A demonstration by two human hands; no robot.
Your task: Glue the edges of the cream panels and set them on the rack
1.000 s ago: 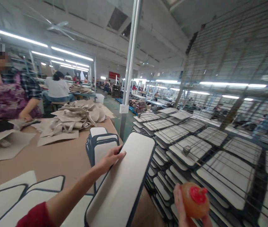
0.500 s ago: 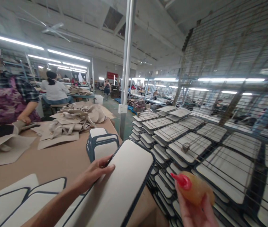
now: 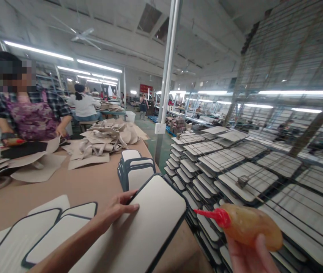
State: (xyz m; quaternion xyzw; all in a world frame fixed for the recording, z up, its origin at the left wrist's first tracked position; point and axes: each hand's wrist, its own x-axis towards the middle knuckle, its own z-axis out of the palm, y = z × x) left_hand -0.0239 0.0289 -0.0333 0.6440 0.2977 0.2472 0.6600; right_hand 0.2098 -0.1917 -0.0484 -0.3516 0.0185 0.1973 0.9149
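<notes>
My left hand (image 3: 123, 208) grips the left edge of a long cream panel (image 3: 147, 223) with rounded corners and a dark blue border, thumb on its face. The panel slants up from the table in front of me. In my right hand (image 3: 249, 252) lies a soft yellowish glue bottle (image 3: 254, 223) with a red nozzle (image 3: 209, 215). The nozzle points left, its tip close to the panel's right edge; whether it touches I cannot tell. Similar flat panels (image 3: 61, 235) lie at lower left, and a stack of bordered pieces (image 3: 137, 170) stands behind the held panel.
A wire-shelf rack (image 3: 246, 151) full of cream panels stands on the right. Grey-beige cut pieces (image 3: 107, 140) are heaped on the brown table (image 3: 93, 185). Across it a person in a patterned apron (image 3: 33, 117) works. A metal post (image 3: 168, 76) rises beyond the table edge.
The bottle has turned so its nozzle points left, nearer the panel's edge. My view has swung left, bringing more of the person across the table into sight. My left hand keeps its hold.
</notes>
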